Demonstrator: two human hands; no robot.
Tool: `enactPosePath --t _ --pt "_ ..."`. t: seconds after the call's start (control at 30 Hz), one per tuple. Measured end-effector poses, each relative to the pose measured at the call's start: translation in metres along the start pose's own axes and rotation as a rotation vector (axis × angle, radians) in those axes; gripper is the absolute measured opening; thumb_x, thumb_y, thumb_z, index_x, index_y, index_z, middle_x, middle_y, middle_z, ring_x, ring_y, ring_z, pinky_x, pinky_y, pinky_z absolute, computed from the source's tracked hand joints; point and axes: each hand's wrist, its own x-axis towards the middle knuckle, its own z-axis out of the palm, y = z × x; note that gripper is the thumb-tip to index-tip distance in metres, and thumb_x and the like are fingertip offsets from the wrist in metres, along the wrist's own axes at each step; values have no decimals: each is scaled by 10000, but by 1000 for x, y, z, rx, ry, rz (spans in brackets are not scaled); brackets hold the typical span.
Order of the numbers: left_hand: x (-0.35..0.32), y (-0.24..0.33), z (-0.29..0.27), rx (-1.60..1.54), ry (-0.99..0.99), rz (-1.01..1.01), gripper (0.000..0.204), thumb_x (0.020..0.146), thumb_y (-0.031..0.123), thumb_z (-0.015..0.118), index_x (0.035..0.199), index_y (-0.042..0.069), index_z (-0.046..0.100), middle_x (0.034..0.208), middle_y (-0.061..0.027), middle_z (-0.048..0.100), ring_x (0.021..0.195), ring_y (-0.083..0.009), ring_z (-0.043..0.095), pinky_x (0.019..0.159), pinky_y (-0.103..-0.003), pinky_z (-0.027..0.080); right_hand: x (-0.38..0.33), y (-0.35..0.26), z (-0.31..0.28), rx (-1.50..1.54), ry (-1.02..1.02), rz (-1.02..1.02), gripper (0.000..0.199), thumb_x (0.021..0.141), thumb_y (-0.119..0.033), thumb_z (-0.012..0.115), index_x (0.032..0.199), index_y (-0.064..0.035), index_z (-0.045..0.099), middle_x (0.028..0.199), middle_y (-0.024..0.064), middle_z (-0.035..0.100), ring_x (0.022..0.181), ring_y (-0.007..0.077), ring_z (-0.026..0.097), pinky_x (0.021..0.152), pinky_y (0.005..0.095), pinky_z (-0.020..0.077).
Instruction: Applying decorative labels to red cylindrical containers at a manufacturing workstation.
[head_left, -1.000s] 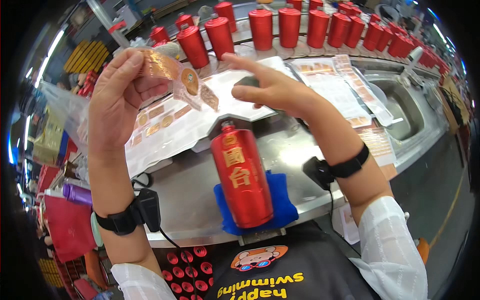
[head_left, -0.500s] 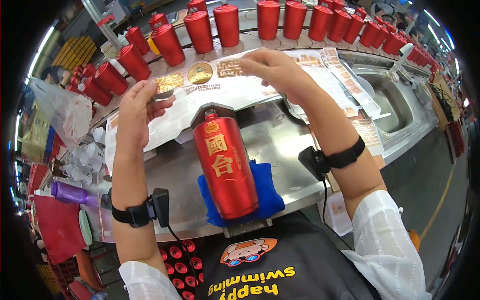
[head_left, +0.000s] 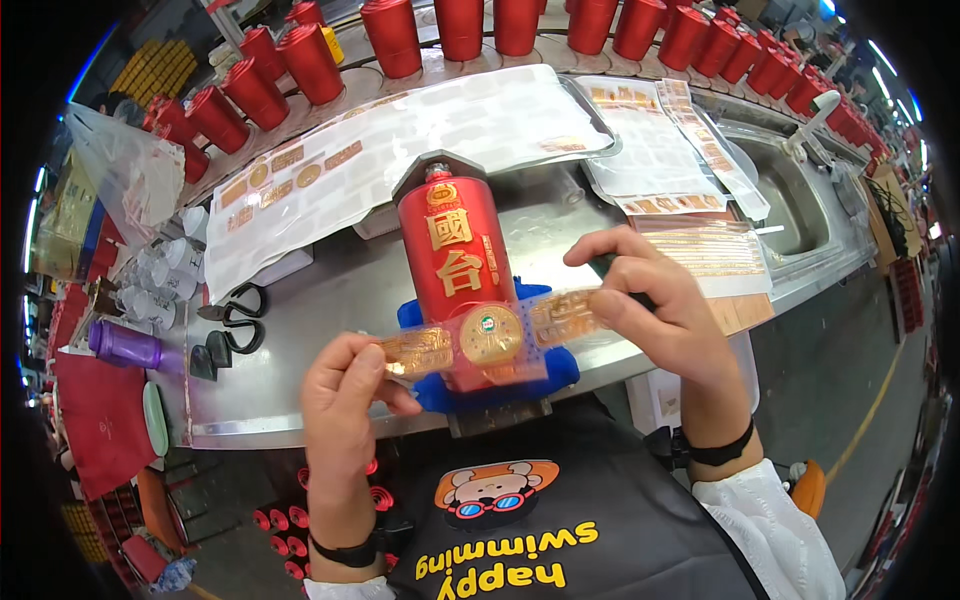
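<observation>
A red bottle (head_left: 455, 240) with gold characters lies tilted on a blue cloth (head_left: 556, 372) in a metal holder, neck pointing away from me. Across its lower part hangs a clear sticker strip with gold lettering and a round gold seal (head_left: 491, 334). My left hand (head_left: 345, 390) pinches the strip's left end between thumb and fingers. At the right end, the thumb and fingers of my right hand (head_left: 650, 295) hold it. Whether the strip touches the bottle, I cannot tell.
Sticker sheets (head_left: 420, 130) lie beyond the bottle, with more at right beside a sink (head_left: 790, 205). Red bottles (head_left: 395, 40) line a conveyor at the back. Scissors (head_left: 240, 318), clear cups (head_left: 160, 300) and a purple cup (head_left: 125, 345) are on the left.
Both hands have come nearer to me, bringing the strip from above the sheets to over the bottle's lower part. The scissors at left are now visible.
</observation>
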Motion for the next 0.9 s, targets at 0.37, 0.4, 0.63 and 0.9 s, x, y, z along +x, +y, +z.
enactPosePath --t 0.37,0.4,0.63,0.9 --pt "2 -42 -3 -13 100 73 171 968 210 549 976 43 586 833 -44 634 592 -148 624 546 -242 476 -13 41 31 17 112 160 191 877 -153 652 766 -12 589 1075 88 590 721 95 541 594 237 433" --pt "2 -42 -3 -13 109 66 182 970 209 547 962 31 585 831 -50 635 598 -142 627 563 -241 481 -13 42 32 26 105 166 188 877 -152 652 770 -10 590 1078 90 590 716 96 545 589 236 436" --pt "4 -47 -3 -5 106 43 201 973 213 541 939 20 586 830 -59 639 600 -135 628 577 -240 481 -13 41 31 49 74 260 153 890 -89 611 765 -1 605 1088 119 568 933 121 538 732 254 425" --pt "6 -51 -3 5 109 32 210 977 227 537 936 28 592 830 -49 643 612 -127 627 578 -239 478 -14 47 35 12 88 189 172 881 -145 627 790 -3 597 1092 106 591 756 118 568 607 248 452"
